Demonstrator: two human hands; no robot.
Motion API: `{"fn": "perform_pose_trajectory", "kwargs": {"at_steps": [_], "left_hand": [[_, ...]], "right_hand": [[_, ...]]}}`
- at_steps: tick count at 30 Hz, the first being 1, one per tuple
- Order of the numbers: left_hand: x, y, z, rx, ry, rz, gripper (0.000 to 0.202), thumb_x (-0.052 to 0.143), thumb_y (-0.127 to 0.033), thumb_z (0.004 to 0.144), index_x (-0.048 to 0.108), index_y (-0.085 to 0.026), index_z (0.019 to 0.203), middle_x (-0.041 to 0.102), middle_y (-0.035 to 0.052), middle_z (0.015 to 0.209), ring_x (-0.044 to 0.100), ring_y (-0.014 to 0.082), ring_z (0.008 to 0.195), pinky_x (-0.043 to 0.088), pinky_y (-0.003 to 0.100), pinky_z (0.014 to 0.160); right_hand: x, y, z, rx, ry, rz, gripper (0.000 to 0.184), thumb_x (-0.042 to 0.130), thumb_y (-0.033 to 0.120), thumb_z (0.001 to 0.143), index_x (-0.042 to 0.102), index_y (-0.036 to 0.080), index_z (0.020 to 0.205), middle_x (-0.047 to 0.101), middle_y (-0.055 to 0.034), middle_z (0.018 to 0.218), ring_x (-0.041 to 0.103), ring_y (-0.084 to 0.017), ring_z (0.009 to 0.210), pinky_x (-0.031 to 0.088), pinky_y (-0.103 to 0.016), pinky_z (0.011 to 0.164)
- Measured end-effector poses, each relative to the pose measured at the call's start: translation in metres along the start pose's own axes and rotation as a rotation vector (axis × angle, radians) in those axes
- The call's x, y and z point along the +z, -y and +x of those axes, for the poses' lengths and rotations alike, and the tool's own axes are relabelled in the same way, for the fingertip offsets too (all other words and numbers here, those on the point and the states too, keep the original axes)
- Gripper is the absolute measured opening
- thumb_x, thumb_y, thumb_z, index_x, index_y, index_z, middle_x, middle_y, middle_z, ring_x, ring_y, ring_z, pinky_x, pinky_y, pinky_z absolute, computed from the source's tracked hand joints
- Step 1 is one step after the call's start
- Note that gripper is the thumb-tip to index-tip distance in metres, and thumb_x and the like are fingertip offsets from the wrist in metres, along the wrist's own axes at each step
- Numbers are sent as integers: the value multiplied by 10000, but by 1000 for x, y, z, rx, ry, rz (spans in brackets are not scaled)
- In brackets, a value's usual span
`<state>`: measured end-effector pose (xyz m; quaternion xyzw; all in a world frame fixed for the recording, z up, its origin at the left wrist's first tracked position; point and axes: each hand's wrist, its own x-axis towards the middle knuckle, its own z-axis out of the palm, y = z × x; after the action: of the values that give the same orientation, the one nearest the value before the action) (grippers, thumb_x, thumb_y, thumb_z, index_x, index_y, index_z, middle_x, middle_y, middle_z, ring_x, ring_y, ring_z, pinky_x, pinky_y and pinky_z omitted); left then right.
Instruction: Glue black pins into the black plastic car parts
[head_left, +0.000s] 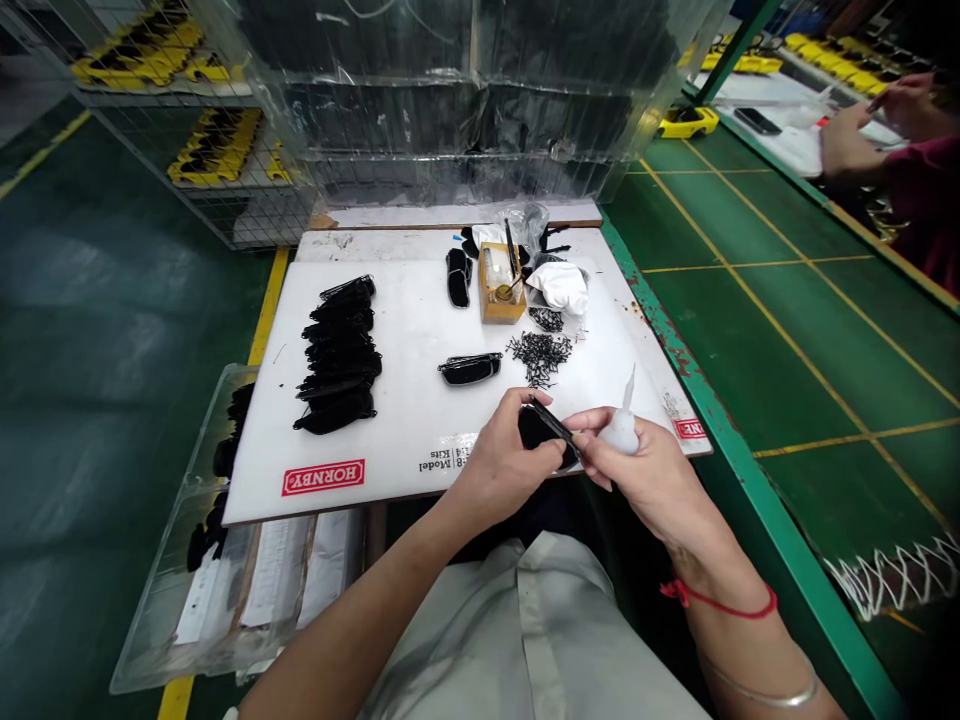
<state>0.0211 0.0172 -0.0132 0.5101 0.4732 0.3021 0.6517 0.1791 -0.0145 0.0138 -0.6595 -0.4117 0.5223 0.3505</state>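
Observation:
My left hand (506, 458) is closed around a small black plastic part (541, 432) at the near edge of the white board (420, 400). My right hand (651, 470) pinches the right end of the same part, and a small white squeeze bottle (622, 425) with a pointed nozzle stands up from its grip. Both hands hover just above the board's front edge. Another black part (470, 368) lies on the board a little beyond my hands, beside a heap of small black screws (540, 355).
A row of black parts (339, 355) lies on the board's left. A yellow box (501, 283), a white cloth (561, 285) and plastic bags sit at the back. A clear tray (217, 520) with black parts hangs at the left. Another person's hands (877, 125) work at the far right.

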Motion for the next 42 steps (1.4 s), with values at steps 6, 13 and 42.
{"fn": "perform_pose_trajectory", "kwargs": {"at_steps": [6,13,42], "left_hand": [[2,1,1,-9,-15,-15,334,604,-244,745,497,-264,1061,549,-31,759,505,121,676,417,227,590],[3,-4,1,4,-90,32,319,609,-214,727,522,-227,1033,577,-17,775,528,129,716,430,243,650],[3,-4,5,-27,-122,69,232,593,-183,683,522,-213,902,563,-26,752,514,130,708,417,257,682]], "right_hand": [[0,3,0,-100,-36,-166,251,628,349,777,663,158,936,567,6,678,447,-91,550,337,-222,500],[6,6,-3,-346,-104,-451,144,540,262,838,647,191,902,615,-33,835,564,-170,735,440,-287,678],[2,-5,16,55,87,70,259,681,340,703,635,144,866,469,48,542,376,-72,464,280,-214,443]]}}
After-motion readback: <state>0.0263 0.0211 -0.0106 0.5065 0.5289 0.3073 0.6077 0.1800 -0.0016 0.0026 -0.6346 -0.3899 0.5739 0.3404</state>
